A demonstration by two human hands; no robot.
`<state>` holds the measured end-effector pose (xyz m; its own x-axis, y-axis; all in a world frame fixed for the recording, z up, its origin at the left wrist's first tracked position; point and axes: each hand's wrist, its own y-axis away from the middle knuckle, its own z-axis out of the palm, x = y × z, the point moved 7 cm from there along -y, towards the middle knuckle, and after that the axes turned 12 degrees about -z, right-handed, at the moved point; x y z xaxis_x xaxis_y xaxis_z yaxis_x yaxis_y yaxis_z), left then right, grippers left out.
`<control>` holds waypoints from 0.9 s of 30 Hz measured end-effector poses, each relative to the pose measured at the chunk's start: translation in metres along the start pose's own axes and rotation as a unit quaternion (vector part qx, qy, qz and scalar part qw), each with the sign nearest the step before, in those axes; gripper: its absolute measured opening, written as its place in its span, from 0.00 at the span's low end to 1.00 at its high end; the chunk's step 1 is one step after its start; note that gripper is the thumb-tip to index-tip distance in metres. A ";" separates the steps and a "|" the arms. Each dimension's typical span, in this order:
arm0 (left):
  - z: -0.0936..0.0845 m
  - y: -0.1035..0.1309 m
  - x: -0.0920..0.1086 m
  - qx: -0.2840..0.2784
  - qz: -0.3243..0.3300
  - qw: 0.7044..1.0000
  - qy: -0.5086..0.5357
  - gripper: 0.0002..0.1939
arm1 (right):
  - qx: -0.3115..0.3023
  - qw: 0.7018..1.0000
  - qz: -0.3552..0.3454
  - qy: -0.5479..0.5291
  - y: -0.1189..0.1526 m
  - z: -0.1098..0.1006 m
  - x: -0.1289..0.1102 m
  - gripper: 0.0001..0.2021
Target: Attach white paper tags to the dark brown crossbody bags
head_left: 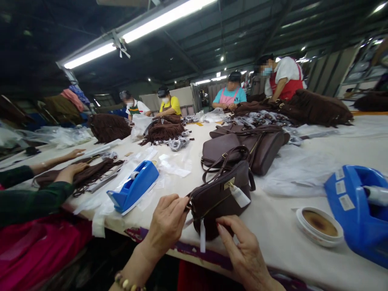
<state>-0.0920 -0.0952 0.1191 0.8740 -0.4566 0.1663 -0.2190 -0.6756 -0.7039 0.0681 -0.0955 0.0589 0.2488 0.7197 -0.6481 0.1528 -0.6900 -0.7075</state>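
A small dark brown handbag (209,202) stands near the table's front edge, tilted slightly. It has a zip, a gold-coloured fitting and white wrapping (241,197) hanging from its front. My left hand (170,218) is closed on the bag's left end, near the strap ring; the exact grip is partly hidden behind the fingers. A white strip (202,235) dangles from that end. Low on the bag's front, my right hand (244,246) has its thumb and forefinger together at the lower edge. More brown handbags (266,155) lie directly behind, with looped straps.
Blue tape dispensers stand on the left (135,186) and right (351,202). Near the right one is a round white tub (319,226) of brown paste. Clear plastic (297,171) spreads over the table. A co-worker's hands (71,171) touch a fringed brown piece at left; other people work behind.
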 end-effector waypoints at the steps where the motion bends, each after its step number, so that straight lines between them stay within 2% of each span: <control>1: 0.001 0.000 -0.004 -0.004 -0.009 1.000 0.010 0.12 | 0.001 1.000 0.001 -0.002 -0.002 0.001 0.001 0.06; 5: 0.012 0.003 -0.016 -0.023 -0.090 0.995 0.035 0.06 | -0.007 1.000 0.000 -0.009 -0.016 0.016 -0.003 0.07; 9: 0.016 0.011 -0.010 0.002 -0.152 0.988 0.027 0.10 | -0.030 0.999 0.030 -0.009 -0.029 0.029 -0.004 0.06; 11: 0.016 0.014 -0.008 0.016 -0.224 0.973 0.048 0.12 | -0.049 0.998 0.031 -0.017 -0.033 0.032 -0.003 0.05; 13: 0.018 0.019 -0.008 0.028 -0.335 0.936 0.103 0.13 | -0.057 0.998 0.018 -0.017 -0.036 0.030 -0.003 0.05; 15: 0.027 0.024 -0.003 0.015 -0.436 0.883 0.173 0.13 | -0.048 0.999 0.007 -0.004 -0.038 0.022 -0.002 0.05; 17: 0.039 0.028 0.009 -0.027 -0.483 0.847 0.221 0.12 | -0.040 0.999 -0.014 0.012 -0.040 0.011 -0.004 0.04; 18: 0.044 0.030 0.015 -0.048 -0.491 0.838 0.234 0.11 | -0.047 0.998 -0.033 0.020 -0.040 0.006 -0.006 0.03; 21: 0.051 0.034 0.034 -0.105 -0.464 0.846 0.242 0.07 | -0.080 0.988 -0.118 0.055 -0.038 -0.007 -0.020 0.05; 23: 0.049 0.034 0.041 -0.116 -0.423 0.871 0.221 0.04 | -0.079 0.979 -0.164 0.088 -0.034 -0.016 -0.029 0.06; 25: 0.034 0.028 0.047 -0.062 -0.335 0.927 0.154 0.11 | -0.064 0.974 -0.182 0.115 -0.030 -0.024 -0.033 0.06; 27: 0.015 0.016 0.058 0.018 -0.194 0.979 0.063 0.23 | -0.061 0.974 -0.175 0.129 -0.026 -0.029 -0.034 0.06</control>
<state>-0.0379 -0.1242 0.1071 0.8269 -0.2388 0.5091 0.1364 -0.7932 -0.5935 0.0833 -0.1043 0.1079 0.3903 0.8799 -0.2709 0.3796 -0.4219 -0.8234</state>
